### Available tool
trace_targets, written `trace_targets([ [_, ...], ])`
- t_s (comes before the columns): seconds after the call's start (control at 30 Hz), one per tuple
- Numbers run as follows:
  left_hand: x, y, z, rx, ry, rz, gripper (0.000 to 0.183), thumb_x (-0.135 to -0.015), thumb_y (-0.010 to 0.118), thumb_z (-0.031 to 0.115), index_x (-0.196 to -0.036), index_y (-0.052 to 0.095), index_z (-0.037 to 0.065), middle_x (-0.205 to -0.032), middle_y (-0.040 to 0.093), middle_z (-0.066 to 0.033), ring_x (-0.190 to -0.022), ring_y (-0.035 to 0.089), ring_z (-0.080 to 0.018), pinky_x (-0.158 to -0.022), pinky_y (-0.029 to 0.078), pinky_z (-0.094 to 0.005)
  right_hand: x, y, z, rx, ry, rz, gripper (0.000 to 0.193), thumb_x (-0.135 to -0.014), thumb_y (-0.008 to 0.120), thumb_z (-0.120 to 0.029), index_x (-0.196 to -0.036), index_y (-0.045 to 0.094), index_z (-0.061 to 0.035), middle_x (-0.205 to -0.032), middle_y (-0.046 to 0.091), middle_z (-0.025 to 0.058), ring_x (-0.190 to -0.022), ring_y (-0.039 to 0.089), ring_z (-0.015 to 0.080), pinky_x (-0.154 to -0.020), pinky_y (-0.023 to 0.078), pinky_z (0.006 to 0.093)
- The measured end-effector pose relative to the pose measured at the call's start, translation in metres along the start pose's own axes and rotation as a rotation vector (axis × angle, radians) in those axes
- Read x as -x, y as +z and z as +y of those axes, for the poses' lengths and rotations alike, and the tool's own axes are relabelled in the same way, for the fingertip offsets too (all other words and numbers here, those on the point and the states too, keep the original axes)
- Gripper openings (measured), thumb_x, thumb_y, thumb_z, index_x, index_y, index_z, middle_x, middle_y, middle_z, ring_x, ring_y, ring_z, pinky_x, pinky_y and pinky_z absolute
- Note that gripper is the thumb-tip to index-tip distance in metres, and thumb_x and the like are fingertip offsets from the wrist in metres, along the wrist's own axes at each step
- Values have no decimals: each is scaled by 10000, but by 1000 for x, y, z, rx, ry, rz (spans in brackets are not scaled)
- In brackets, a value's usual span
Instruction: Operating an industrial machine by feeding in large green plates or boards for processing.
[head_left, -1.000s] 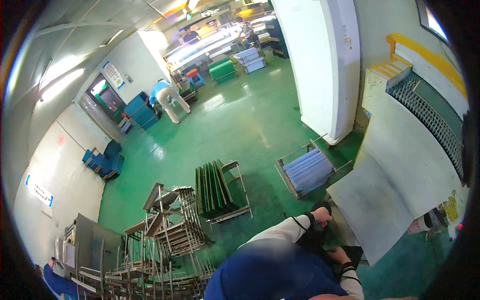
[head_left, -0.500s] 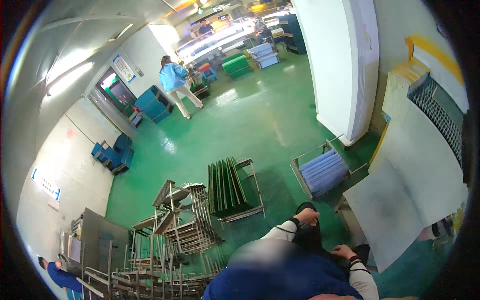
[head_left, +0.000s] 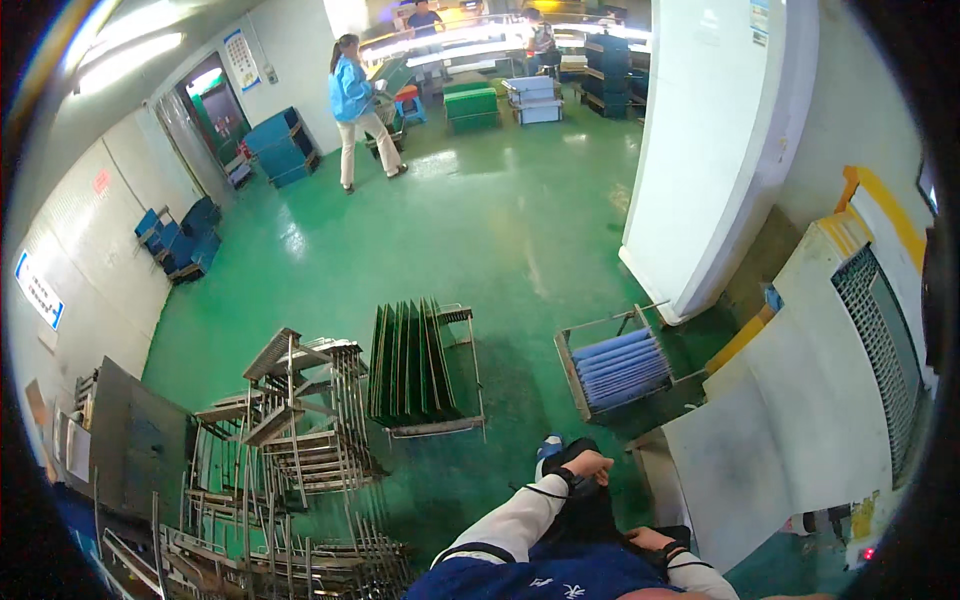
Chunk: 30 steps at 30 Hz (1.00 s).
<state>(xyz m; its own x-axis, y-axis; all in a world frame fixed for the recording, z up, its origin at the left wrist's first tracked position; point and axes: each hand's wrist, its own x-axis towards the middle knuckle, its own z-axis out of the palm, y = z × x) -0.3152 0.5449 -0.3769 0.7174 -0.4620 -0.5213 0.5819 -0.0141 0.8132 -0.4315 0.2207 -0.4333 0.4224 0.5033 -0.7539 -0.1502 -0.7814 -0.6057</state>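
Note:
My left hand (head_left: 588, 467) rests over my dark-trousered knee (head_left: 582, 510), its fingers curled in with nothing seen in them. A dark band circles that wrist. Nearer my body, my right hand (head_left: 650, 540) lies on the other thigh with its fingers loosely extended, holding nothing visible. Ahead of the left hand stands a metal rack (head_left: 600, 408) of blue-violet panels. Left of it, dark green panels (head_left: 412, 365) stand upright in a wire rack (head_left: 480, 385). A pale sheet-topped bench (head_left: 770, 440) is beside my right hand.
Empty metal racks (head_left: 300, 450) crowd the lower left, by a grey cabinet (head_left: 140, 440). A white pillar (head_left: 715, 150) rises at right. Blue bins (head_left: 180, 240) line the left wall. A person in a light blue jacket (head_left: 352, 95) stands farther off, near green bins (head_left: 470, 105).
My view has turned and levelled, so the racks sit further left. My hands have stayed on my legs, and a blue shoe now shows. The person in the lower left has left view.

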Motion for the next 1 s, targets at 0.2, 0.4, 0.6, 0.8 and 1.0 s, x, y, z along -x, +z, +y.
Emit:
trace_targets([
  [0.2, -14, -4, -5, 356, -132, -80, 381, -916, 573, 319, -923, 588, -62, -765, 655, -147, -685, 660, -258, -634, 544, -356, 30, -30, -87, 56, 40, 17, 390, -851, 641, -302, -1107, 654, -9, -1046, 689, 143, -937, 651, 244, -831, 486, 340],
  [0.4, -30, -10, -10, 274, -153, -121, 355, -961, 514, 299, -943, 570, -51, -819, 650, -164, -719, 653, -260, -674, 535, -366, 12, -66, -106, 24, 88, 19, 352, -867, 628, -287, -1094, 673, -21, -983, 700, 123, -935, 639, 207, -833, 484, 322],
  [0.6, -32, -27, -24, 577, -365, 15, 443, -933, 571, 345, -1077, 527, -71, -894, 626, -199, -738, 654, -280, -652, 550, -352, -19, -93, -77, 80, 16, 35, 331, -860, 646, -283, -1035, 689, -6, -898, 701, 113, -830, 645, 182, -757, 506, 319],
  [0.8, -1, -49, -50, 725, -335, 144, 423, -954, 537, 365, -1097, 526, -33, -944, 638, -177, -788, 643, -278, -654, 540, -365, -27, -146, -51, -35, 122, -55, 290, -844, 657, -265, -970, 703, -8, -838, 690, 67, -693, 625, 144, -615, 499, 293],
  [1.0, 54, -97, -54, 841, -426, 367, 465, -941, 553, 383, -1119, 520, -46, -995, 638, -196, -853, 652, -276, -671, 543, -331, -56, -203, -35, -141, 338, -94, 314, -822, 648, -363, -825, 732, -60, -759, 699, 83, -684, 655, 159, -627, 518, 321],
])
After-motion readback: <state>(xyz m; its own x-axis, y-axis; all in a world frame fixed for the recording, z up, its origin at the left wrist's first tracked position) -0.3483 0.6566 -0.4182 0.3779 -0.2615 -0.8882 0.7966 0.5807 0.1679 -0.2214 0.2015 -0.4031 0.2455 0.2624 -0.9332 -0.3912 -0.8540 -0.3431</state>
